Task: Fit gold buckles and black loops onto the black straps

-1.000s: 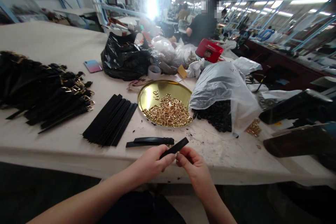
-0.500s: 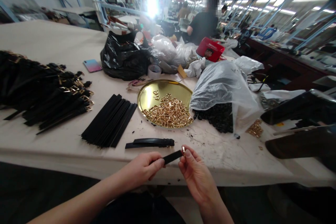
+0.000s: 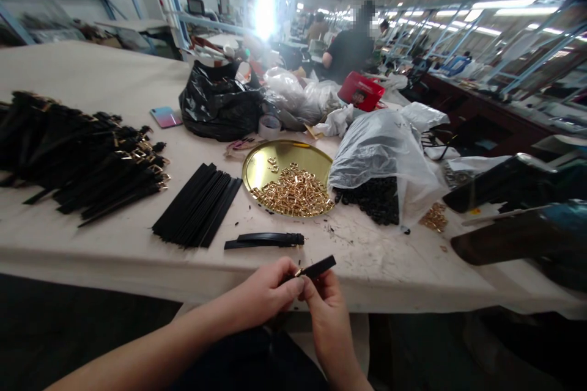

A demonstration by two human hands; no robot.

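Note:
My left hand (image 3: 270, 293) pinches a black strap (image 3: 321, 266) beside a small gold buckle (image 3: 299, 272) at the table's front edge. From the other side my right hand (image 3: 325, 302) grips the same strap, its thumb just below the buckle; the strap's free end points up to the right. Just beyond my hands lies a finished-looking black strap piece (image 3: 266, 240) with gold at its right end. A stack of flat black straps (image 3: 197, 208) is to the left of it. Behind, a round gold tray (image 3: 257, 165) holds a heap of gold buckles (image 3: 296, 192).
Buckled black straps (image 3: 92, 153) are piled far left, near a phone (image 3: 166, 117). A black bag (image 3: 220, 104), tape roll (image 3: 269, 126) and clear bag (image 3: 380, 146) over black pieces stand farther back. Dark cylinders (image 3: 513, 232) lie right. A person (image 3: 351, 52) is in the background.
My hands have come together, and the buckle now sits between them near my left fingers. The strap's end now sticks out past my right fingers. The view has shifted slightly.

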